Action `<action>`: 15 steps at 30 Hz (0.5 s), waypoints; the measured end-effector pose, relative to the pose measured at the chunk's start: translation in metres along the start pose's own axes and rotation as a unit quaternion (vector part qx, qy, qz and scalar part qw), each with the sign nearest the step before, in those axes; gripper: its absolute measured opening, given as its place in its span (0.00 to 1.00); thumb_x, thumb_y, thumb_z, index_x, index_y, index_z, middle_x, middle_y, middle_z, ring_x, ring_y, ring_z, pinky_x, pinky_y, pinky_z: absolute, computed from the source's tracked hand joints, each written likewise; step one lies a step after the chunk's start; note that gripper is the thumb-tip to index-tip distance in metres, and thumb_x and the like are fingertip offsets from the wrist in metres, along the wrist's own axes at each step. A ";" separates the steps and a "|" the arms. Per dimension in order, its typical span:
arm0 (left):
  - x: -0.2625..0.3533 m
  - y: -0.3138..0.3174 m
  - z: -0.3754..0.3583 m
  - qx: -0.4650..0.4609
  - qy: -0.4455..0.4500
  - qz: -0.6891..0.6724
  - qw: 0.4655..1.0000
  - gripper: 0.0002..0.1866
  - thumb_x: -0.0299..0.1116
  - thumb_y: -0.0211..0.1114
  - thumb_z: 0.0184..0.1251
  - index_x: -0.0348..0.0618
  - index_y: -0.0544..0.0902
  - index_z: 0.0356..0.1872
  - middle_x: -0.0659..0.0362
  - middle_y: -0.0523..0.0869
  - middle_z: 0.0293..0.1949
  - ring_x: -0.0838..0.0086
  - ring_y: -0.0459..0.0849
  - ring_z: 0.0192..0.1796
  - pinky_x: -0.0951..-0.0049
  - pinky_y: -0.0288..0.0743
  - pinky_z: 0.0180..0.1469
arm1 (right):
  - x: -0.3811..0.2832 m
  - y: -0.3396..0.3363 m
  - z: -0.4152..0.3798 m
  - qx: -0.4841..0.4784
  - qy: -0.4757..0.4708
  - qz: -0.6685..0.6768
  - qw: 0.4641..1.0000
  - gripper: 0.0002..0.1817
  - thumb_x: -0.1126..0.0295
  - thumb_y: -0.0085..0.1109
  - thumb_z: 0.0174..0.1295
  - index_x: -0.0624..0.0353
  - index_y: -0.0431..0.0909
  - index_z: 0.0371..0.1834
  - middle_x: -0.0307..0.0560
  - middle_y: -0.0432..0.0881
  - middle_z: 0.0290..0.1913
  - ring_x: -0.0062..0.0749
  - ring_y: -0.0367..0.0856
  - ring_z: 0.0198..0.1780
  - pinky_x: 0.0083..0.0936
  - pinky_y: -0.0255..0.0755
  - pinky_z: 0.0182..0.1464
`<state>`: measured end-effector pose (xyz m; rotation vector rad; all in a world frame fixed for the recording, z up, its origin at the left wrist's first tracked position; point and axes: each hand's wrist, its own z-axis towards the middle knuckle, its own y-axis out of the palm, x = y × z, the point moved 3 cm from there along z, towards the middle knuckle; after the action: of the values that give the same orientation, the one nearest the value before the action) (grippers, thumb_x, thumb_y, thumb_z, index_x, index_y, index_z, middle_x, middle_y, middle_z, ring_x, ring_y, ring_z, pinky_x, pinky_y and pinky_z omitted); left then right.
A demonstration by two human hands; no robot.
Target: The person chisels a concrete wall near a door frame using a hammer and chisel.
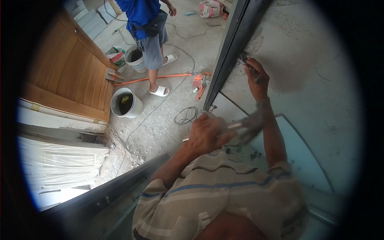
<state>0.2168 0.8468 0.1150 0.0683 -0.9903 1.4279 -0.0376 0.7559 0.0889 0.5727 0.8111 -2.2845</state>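
Observation:
My left hand [208,134] is wrapped round the metal handle of a hammer [252,125], whose head is smeared by motion and points toward my right forearm. Farther up, my right hand [257,80] grips a dark hand tool [253,71], perhaps pliers. The tool's tip is at the edge of a dark metal frame [226,56]. Below that hand, a pale glass panel [296,148] with a curved edge lies beside my right forearm.
A person in blue [142,18] stands at the upper left near buckets [138,108] and a wooden door [68,64]. An orange hose [172,75] and cables cross the rough floor. A dark rail [120,178] runs at lower left, near plastic-covered items [60,162].

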 end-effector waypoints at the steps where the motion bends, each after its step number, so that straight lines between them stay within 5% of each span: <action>1: 0.009 -0.003 0.009 0.011 0.055 -0.006 0.998 0.20 0.52 0.66 0.59 0.44 0.77 0.25 0.59 0.79 0.20 0.64 0.76 0.20 0.67 0.67 0.27 | 0.000 0.001 0.001 -0.001 -0.001 0.000 1.000 0.11 0.78 0.63 0.61 0.62 0.76 0.46 0.53 0.81 0.48 0.39 0.83 0.49 0.30 0.80 0.47; 2: 0.015 -0.005 0.016 0.011 0.056 -0.006 0.998 0.20 0.52 0.66 0.59 0.44 0.77 0.25 0.59 0.79 0.20 0.64 0.76 0.20 0.67 0.67 0.27 | -0.002 0.002 0.002 0.003 -0.028 -0.032 0.999 0.11 0.78 0.63 0.61 0.62 0.76 0.46 0.53 0.81 0.47 0.39 0.83 0.48 0.30 0.80 0.46; 4: 0.032 -0.013 0.023 0.084 0.227 -0.019 0.970 0.22 0.55 0.65 0.59 0.45 0.76 0.21 0.62 0.78 0.20 0.67 0.76 0.20 0.68 0.66 0.25 | -0.004 0.005 0.005 0.005 -0.055 -0.063 0.997 0.11 0.78 0.63 0.61 0.62 0.76 0.46 0.53 0.81 0.46 0.39 0.83 0.47 0.30 0.80 0.45; 7: 0.004 -0.003 0.034 0.066 0.239 0.070 0.966 0.25 0.58 0.64 0.59 0.45 0.74 0.20 0.61 0.80 0.21 0.69 0.78 0.21 0.68 0.65 0.24 | -0.009 0.008 0.008 0.013 -0.050 -0.053 0.997 0.11 0.77 0.63 0.61 0.62 0.76 0.45 0.53 0.80 0.44 0.40 0.83 0.45 0.31 0.80 0.43; 8: -0.004 0.004 0.039 0.066 0.236 0.071 0.967 0.25 0.58 0.64 0.59 0.45 0.74 0.20 0.61 0.80 0.21 0.69 0.78 0.21 0.68 0.65 0.24 | -0.012 0.008 0.010 0.021 -0.021 -0.051 0.998 0.10 0.76 0.64 0.61 0.61 0.78 0.45 0.50 0.81 0.43 0.34 0.83 0.43 0.28 0.79 0.42; 10: -0.031 0.029 0.049 -0.062 -0.089 0.151 0.983 0.27 0.61 0.63 0.58 0.45 0.73 0.20 0.60 0.79 0.19 0.68 0.79 0.21 0.67 0.67 0.26 | -0.011 0.009 0.008 0.025 0.009 -0.048 0.999 0.09 0.75 0.64 0.62 0.61 0.79 0.44 0.47 0.82 0.43 0.29 0.82 0.41 0.24 0.78 0.40; 15: 0.022 0.005 0.050 -0.064 0.064 0.124 0.988 0.24 0.58 0.67 0.53 0.46 0.75 0.21 0.61 0.75 0.16 0.65 0.78 0.21 0.65 0.70 0.35 | -0.007 0.006 0.018 0.018 -0.035 -0.067 0.997 0.09 0.74 0.65 0.62 0.60 0.79 0.44 0.46 0.82 0.40 0.27 0.82 0.38 0.24 0.77 0.38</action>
<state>0.1823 0.8359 0.1569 -0.2463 -1.0071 1.5701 -0.0314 0.7433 0.1034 0.4639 0.7977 -2.4303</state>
